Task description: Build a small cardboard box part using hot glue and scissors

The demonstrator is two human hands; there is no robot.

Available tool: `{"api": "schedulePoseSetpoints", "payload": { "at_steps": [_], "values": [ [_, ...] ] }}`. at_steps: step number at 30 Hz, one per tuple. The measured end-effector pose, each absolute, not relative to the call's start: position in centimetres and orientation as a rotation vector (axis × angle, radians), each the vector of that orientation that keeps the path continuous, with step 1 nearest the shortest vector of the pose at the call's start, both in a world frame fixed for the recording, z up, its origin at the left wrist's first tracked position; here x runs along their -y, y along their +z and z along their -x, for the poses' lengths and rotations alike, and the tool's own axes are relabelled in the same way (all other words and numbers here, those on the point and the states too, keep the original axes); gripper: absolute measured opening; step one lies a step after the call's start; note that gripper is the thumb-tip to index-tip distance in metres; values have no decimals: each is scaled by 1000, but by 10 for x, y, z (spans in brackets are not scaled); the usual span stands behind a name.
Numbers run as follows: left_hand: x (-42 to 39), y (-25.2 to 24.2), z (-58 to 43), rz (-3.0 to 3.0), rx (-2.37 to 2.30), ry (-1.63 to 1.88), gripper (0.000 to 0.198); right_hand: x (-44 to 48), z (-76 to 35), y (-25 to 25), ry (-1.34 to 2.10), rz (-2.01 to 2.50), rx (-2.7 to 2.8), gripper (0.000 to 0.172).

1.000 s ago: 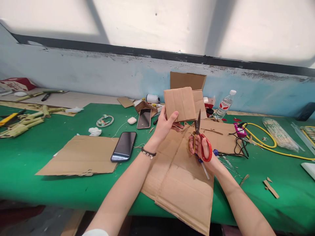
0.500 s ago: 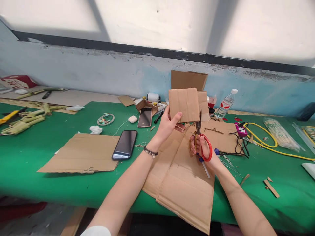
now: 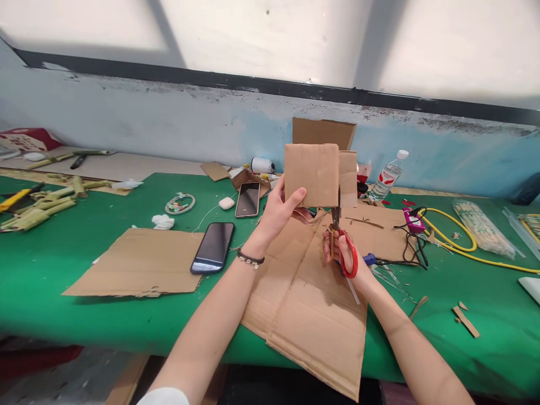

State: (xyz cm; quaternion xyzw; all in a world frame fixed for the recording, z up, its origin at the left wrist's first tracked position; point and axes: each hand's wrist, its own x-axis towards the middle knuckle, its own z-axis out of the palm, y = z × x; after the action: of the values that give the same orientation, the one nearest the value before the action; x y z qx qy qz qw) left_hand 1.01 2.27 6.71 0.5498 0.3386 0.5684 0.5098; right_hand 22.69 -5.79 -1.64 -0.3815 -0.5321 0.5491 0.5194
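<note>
Cardboard square [image 3: 312, 174] hangs above the green counter [image 3: 105, 318], my left hand [image 3: 280, 211] gripping its lower left corner while my right hand [image 3: 346, 253] grips scissors [image 3: 336, 218] at its right edge. Working remotely, I judge a steady hold and blades aligned with that edge would cut cleanest.

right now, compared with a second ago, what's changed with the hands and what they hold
The left hand has raised the small cardboard piece slightly and turned its top edge level. The right hand has shifted the scissors a little left; in view, their blades now overlap the piece's lower right edge. Nothing was picked up or let go. The large cardboard sheet, near phone and water bottle stayed put.
</note>
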Motion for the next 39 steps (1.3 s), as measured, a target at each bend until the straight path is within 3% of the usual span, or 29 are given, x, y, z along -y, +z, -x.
{"api": "schedulePoseSetpoints", "payload": {
  "at_steps": [7,24,39],
  "values": [
    [-24,69,-6,-1318,-816,1430,89,62,-233,-20,1344,896,1318,66],
    [-20,67,-15,-1319,-846,1375,98,59,-229,-21,1329,882,1255,70],
    [-25,62,-16,-1273,-783,1394,88,62,-222,-26,1350,962,1111,63]
  ]
}}
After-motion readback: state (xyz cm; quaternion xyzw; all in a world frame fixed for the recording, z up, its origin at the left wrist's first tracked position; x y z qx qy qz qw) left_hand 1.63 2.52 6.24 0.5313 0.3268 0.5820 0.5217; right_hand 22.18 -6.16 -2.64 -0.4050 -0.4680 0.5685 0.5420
